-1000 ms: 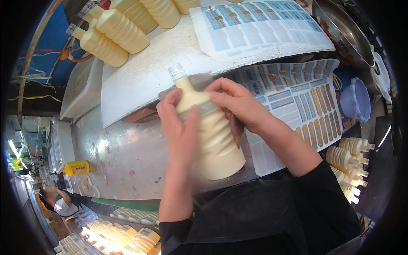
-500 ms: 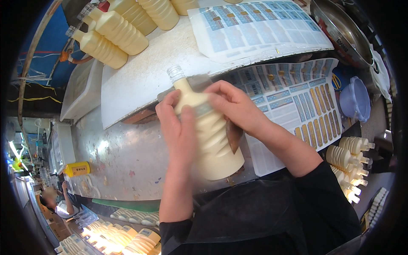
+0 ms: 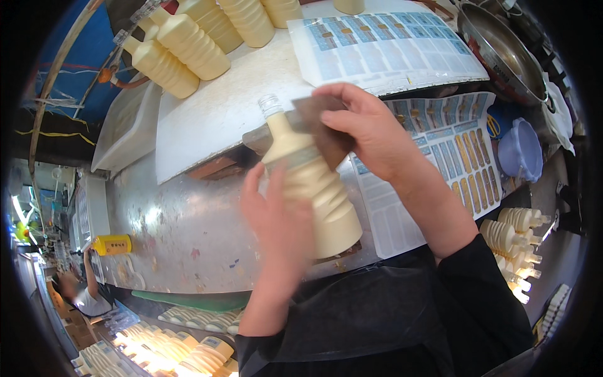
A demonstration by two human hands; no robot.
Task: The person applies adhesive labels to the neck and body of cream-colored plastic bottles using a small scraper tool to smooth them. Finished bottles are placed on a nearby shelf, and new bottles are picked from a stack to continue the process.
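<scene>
A cream, ribbed plastic bottle (image 3: pixel 336 217) with a clear threaded neck lies tilted in front of me, its neck pointing away. A pale grey-green label strip (image 3: pixel 300 156) crosses its shoulder. In my right hand (image 3: pixel 374 125) is a flat dark brown scraper (image 3: pixel 323 133), pinched between thumb and fingers, over the bottle's right side near the strip. My left hand (image 3: pixel 276 210), blurred by motion, is at the bottle's left side with its fingers apart. Whether it touches the bottle I cannot tell.
Sheets of blue and gold labels (image 3: pixel 402 169) lie right of the bottle, with another sheet (image 3: pixel 333 60) on the white board. Several cream bottles (image 3: pixel 191 47) stand far left. A metal pan (image 3: pixel 502 47) and purple basin (image 3: pixel 521 151) are at right. Another person (image 3: pixel 88 295) is at left.
My right hand has moved up and away from the label strip, bringing the scraper over the bottle. My left hand has slid down from the bottle's neck and shoulder, its fingers loosened.
</scene>
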